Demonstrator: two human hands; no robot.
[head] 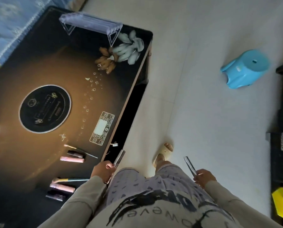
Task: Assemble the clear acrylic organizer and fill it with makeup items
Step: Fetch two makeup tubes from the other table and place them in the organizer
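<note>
Filling step, as judged. Your left hand grips a slim dark tube; your right hand grips a slim clear stick. The clear acrylic organizer stands at the far corner of the tabletop, well apart from both. Next, carry both items there along the tabletop's long edge. The floor alongside is open, and the blue stool stands well aside.
</note>
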